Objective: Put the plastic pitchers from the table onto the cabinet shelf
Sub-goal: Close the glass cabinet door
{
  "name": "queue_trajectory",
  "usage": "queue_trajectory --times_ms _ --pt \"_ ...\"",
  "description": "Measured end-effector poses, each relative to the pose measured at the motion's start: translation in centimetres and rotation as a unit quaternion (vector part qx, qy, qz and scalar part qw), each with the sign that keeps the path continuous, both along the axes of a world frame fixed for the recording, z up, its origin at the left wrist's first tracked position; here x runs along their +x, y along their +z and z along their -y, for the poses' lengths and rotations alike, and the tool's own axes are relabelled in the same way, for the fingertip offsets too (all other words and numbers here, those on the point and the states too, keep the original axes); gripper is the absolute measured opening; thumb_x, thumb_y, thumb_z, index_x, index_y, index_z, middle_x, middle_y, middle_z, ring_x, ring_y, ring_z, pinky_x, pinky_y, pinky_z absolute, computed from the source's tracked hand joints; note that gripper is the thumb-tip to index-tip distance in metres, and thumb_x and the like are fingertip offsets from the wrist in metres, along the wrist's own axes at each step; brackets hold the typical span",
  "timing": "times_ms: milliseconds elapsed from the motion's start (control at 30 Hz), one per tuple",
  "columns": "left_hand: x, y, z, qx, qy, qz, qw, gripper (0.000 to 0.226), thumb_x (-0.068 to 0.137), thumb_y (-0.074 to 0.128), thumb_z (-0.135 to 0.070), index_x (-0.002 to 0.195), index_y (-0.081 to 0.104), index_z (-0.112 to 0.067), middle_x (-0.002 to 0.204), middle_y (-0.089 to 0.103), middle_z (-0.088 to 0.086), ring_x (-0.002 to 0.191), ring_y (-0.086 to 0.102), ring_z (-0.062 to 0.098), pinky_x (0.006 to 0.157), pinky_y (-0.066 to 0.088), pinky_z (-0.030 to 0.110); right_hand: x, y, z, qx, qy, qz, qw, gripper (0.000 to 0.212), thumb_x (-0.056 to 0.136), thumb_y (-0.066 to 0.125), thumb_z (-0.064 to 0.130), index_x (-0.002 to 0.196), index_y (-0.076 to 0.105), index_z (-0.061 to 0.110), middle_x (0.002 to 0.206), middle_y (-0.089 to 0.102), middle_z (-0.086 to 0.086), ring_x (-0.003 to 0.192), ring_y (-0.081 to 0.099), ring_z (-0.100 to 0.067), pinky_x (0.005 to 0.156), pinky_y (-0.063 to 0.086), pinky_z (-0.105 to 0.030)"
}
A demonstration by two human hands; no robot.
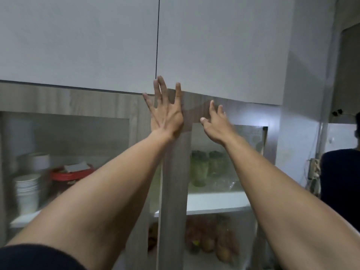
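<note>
Both my arms reach up toward the cabinet. My left hand (166, 112) is spread flat, fingers apart, against the wood frame where the two white upper doors (214, 45) meet at their lower edge. My right hand (215, 123) hovers open just right of it, below the right white door, fingers loosely curled and holding nothing. Behind the glass of the lower right door, green plastic pitchers (206, 168) stand on a white shelf (214, 203). No table is in view.
Behind the left glass door are stacked white bowls (26, 190) and a red-lidded container (70, 173). Brownish jars (212, 238) fill the shelf below the pitchers. A person in dark clothing (341, 182) stands at the right edge, near hanging cables.
</note>
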State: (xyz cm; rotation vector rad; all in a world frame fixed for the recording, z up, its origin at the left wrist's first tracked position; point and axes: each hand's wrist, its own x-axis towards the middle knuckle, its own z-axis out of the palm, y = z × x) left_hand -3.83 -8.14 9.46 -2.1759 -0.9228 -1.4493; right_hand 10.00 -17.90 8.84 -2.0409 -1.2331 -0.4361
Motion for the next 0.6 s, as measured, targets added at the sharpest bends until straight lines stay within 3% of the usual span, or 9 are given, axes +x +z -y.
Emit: queue_trajectory --times_ms 100,300,433,600 --pt "1.6 -0.7 -2.2 0.008 0.07 -0.024 0.997 0.064 0.103 0.027 -0.012 0.156 -0.01 -0.016 0.159 -0.024 0.024 0.146 -0.024 0.042 0.101 -0.025 0.067 2.4 -0.5 -2.0 -0.019 -0.005 0.018 1.0 0.072 0.103 0.033 0.047 0.16 -0.008 0.029 0.168 -0.014 -0.01 0.156 -0.006 -0.031 0.12 0.003 -0.062" --pt "5.6 -3.0 -6.1 -0.06 0.09 -0.07 0.992 0.063 0.103 0.023 -0.01 0.155 -0.011 -0.01 0.161 -0.02 0.02 0.148 -0.018 0.038 0.114 -0.011 0.062 6.6 -1.5 -5.3 -0.025 0.0 0.071 0.997 0.071 0.103 0.03 0.048 0.161 -0.005 0.027 0.168 -0.015 -0.012 0.155 -0.01 -0.032 0.12 -0.003 -0.064" --pt "7.2 -3.9 -8.1 -0.094 0.077 -0.085 0.989 0.065 0.106 0.024 -0.033 0.155 -0.011 -0.01 0.16 -0.02 0.022 0.149 -0.017 0.038 0.118 -0.009 0.052 9.3 -2.3 -7.4 -0.015 -0.011 0.129 0.992 0.069 0.104 0.027 0.048 0.161 -0.006 0.027 0.167 -0.015 -0.013 0.154 -0.013 -0.033 0.118 -0.008 -0.064" --pt "8.4 -3.9 -9.7 -0.103 0.065 -0.089 0.989 0.071 0.105 0.024 -0.042 0.155 -0.009 -0.005 0.159 -0.021 0.026 0.148 -0.019 0.039 0.121 -0.004 0.048 11.2 -3.3 -9.4 0.005 0.005 0.153 0.988 0.069 0.105 0.024 0.051 0.158 -0.015 0.028 0.164 -0.024 -0.013 0.152 -0.02 -0.033 0.12 -0.007 -0.062"
